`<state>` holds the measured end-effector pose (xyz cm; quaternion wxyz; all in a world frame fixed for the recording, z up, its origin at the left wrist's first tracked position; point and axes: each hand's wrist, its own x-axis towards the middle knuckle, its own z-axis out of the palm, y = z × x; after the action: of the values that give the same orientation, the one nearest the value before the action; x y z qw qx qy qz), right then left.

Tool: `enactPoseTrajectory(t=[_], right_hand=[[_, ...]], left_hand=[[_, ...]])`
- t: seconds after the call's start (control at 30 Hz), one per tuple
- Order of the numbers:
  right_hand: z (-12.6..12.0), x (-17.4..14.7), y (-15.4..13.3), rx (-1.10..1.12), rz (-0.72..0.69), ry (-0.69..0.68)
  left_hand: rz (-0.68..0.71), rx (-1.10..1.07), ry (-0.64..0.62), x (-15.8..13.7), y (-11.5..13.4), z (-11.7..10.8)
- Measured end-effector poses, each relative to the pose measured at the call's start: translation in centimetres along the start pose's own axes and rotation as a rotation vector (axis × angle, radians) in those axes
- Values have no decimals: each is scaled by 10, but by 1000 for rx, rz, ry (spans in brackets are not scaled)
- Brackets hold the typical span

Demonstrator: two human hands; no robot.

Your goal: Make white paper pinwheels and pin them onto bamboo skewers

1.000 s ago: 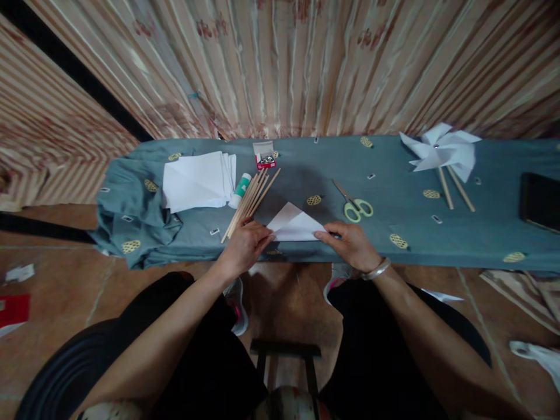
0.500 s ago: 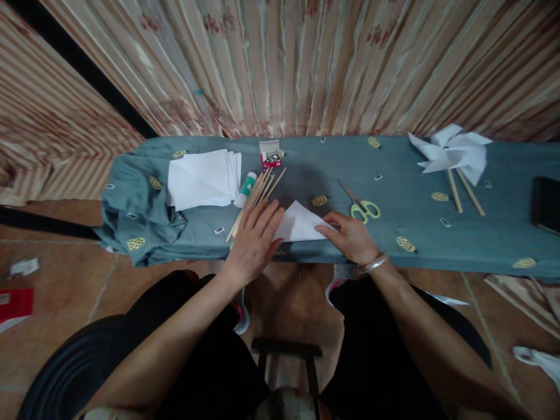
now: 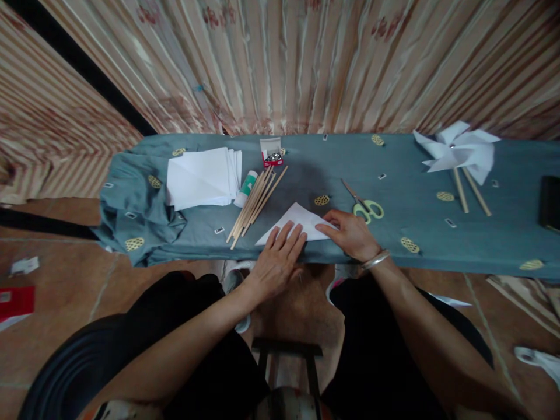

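Observation:
A white sheet of paper (image 3: 301, 219), folded into a triangle, lies at the table's front edge with its peak pointing away from me. My left hand (image 3: 280, 254) rests on its lower edge, fingers stretched out flat. At the right corner, my right hand (image 3: 350, 233) pinches the paper between thumb and fingers. Just beyond that hand lie scissors (image 3: 364, 207) with light green handles. Left of the paper is a bundle of thin wooden sticks (image 3: 256, 204), beside a glue stick (image 3: 246, 188) with a green label.
A stack of white paper (image 3: 201, 178) lies on the left of the cloth-covered table (image 3: 394, 175). Behind the sticks sits a small open red box (image 3: 272, 154) of shiny metal pieces. White paper pinwheels (image 3: 457, 151) on sticks lie at the right, near a dark object (image 3: 550, 203).
My left hand has slid right and toward me, from beside the sticks onto the paper's lower edge, uncovering its left corner. The right hand keeps its pinch.

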<state>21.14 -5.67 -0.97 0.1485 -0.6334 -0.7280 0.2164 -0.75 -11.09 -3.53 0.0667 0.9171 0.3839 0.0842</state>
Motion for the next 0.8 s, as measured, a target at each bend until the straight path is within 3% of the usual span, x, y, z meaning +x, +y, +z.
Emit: enactPoseTrajectory(t=[0.3,0.8], right_hand=[[-1,3,-3,-45,24,-48],[5,2,-2,-57,30,2]], left_hand=[[-8,11,-32,-2,4,-2],[-25,32,-43,1,5,-5]])
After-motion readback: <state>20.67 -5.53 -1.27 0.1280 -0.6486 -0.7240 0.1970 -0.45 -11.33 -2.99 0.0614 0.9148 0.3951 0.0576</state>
